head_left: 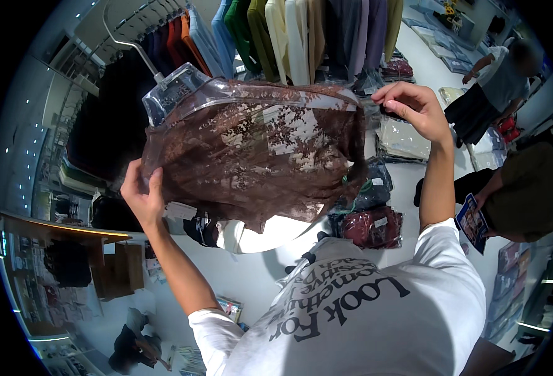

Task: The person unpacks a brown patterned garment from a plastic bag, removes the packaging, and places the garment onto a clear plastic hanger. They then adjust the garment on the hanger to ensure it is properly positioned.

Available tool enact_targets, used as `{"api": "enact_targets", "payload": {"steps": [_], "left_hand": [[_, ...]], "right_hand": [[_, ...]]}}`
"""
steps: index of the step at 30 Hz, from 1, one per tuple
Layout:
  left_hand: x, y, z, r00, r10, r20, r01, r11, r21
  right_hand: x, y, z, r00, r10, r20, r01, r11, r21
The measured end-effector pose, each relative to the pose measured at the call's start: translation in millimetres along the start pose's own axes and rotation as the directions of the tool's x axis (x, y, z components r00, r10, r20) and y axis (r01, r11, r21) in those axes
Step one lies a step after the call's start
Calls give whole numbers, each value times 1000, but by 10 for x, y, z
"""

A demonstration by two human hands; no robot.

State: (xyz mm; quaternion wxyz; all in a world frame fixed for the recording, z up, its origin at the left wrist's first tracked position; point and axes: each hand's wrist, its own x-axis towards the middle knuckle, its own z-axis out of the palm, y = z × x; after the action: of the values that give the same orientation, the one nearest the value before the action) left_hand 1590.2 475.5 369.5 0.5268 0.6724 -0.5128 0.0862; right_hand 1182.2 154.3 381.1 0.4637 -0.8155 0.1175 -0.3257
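A sheer brown patterned top (251, 150) is spread out in front of me on a clear plastic hanger (175, 93). The hanger's metal hook (129, 45) points up to the left. My left hand (144, 195) pinches the garment's left edge between thumb and fingers. Just beyond the garment's right end, my right hand (417, 111) is raised with its fingers curled and closed. What those fingertips hold, if anything, is too small to make out. Pale shapes behind the top show through its thin fabric.
Shirts of many colours (289, 37) hang on a rail ahead. Plastic-wrapped folded clothes (370, 227) lie beneath the top's right side, more packs (402, 138) behind. A person holding a booklet (472, 222) stands at right; another person (496, 88) is farther back.
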Motion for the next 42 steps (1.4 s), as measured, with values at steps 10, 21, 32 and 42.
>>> {"api": "enact_targets", "payload": {"steps": [10, 21, 32, 42], "left_hand": [[155, 20, 62, 983, 172, 61, -163, 979, -124], [490, 964, 547, 985, 59, -159, -28, 981, 193], [197, 1488, 811, 992, -128, -3, 116, 905, -409], [434, 969, -325, 864, 25, 503, 343, 701, -625]], "right_hand": [[265, -433, 601, 940, -206, 272, 251, 958, -140], [-11, -906, 1273, 981, -91, -169, 60, 982, -182], [32, -978, 2344, 910, -384, -153, 311, 881, -357], [1169, -791, 1302, 703, -706, -84, 582, 639, -503]]}}
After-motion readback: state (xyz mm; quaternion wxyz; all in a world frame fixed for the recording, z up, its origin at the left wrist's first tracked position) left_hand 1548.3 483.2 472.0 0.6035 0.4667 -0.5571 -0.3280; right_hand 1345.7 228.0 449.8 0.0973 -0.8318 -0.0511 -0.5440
